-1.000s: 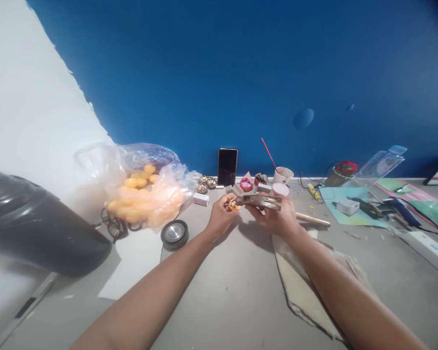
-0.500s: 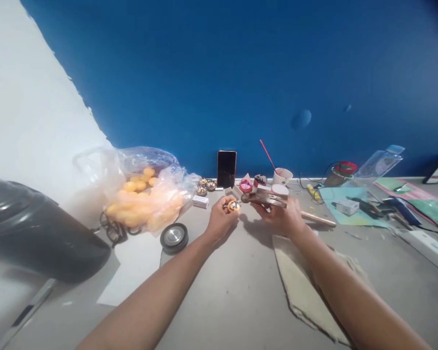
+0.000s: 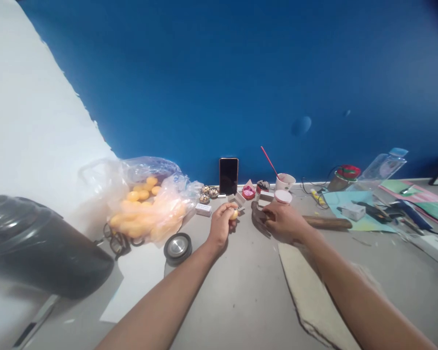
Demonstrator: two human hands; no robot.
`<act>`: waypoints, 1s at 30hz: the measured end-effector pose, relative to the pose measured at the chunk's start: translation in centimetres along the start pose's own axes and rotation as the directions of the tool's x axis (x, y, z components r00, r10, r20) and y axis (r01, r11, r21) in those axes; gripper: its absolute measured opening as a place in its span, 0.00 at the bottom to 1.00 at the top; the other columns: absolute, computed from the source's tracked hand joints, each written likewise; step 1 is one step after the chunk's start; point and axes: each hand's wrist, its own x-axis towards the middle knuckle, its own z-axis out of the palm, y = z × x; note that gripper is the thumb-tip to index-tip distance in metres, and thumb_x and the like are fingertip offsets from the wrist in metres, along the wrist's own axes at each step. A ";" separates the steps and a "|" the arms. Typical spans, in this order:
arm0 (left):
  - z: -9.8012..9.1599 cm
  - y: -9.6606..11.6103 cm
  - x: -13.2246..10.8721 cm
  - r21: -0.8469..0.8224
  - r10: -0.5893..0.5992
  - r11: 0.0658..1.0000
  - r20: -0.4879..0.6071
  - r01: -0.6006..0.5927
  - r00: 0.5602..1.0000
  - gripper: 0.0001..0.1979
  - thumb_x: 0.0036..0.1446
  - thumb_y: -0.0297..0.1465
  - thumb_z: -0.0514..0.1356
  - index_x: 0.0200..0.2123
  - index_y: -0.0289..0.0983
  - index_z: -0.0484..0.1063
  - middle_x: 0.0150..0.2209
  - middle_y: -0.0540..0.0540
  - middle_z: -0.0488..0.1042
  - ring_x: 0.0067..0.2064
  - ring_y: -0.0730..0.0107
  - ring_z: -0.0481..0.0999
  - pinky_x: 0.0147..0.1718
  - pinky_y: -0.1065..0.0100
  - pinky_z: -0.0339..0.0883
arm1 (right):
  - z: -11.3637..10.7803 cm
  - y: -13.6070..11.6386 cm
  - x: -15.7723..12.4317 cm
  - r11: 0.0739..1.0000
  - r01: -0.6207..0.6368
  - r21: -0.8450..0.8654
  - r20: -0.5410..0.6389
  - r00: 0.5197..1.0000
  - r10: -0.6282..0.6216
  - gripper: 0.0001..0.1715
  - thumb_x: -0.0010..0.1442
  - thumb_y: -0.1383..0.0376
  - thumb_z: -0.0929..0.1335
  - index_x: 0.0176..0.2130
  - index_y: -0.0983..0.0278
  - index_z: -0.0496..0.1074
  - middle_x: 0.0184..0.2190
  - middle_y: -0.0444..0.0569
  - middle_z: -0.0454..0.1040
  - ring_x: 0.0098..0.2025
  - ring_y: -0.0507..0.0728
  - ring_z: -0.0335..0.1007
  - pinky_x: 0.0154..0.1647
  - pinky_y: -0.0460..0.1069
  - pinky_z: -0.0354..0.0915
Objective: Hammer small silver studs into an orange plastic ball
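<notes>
My left hand (image 3: 222,222) is closed round a small orange ball-shaped piece (image 3: 234,214), held just above the grey table (image 3: 241,287). My right hand (image 3: 282,221) grips a hammer (image 3: 257,216) near its dark metal head, which rests on the table. The hammer's wooden handle (image 3: 328,222) sticks out to the right behind my wrist. The two hands are a short way apart, in front of a row of small decorated pieces and pots.
A plastic bag of orange pieces (image 3: 146,204) lies at the left, beside a round tin (image 3: 177,247), glasses (image 3: 117,240) and a black helmet (image 3: 40,243). A phone (image 3: 228,175) leans on the blue wall. A cup with a red stick (image 3: 284,181), papers and tools fill the right. Brown cardboard (image 3: 314,296) lies under my right forearm.
My right hand has lowered the hammer from mid-air onto the table and turned it so its handle points right. My left hand has kept the orange piece and drawn slightly apart.
</notes>
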 end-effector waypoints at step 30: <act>0.6 0.3 -1.4 -0.158 -0.053 0.983 0.218 0.089 0.974 0.32 0.53 0.50 0.71 0.53 0.35 0.74 0.37 0.44 0.81 0.33 0.68 0.78 0.32 0.68 0.70 | 3.2 -4.5 0.4 0.833 0.400 0.383 -0.425 0.877 -0.226 0.21 0.59 0.59 0.78 0.52 0.58 0.79 0.52 0.53 0.73 0.54 0.64 0.69 0.57 0.59 0.67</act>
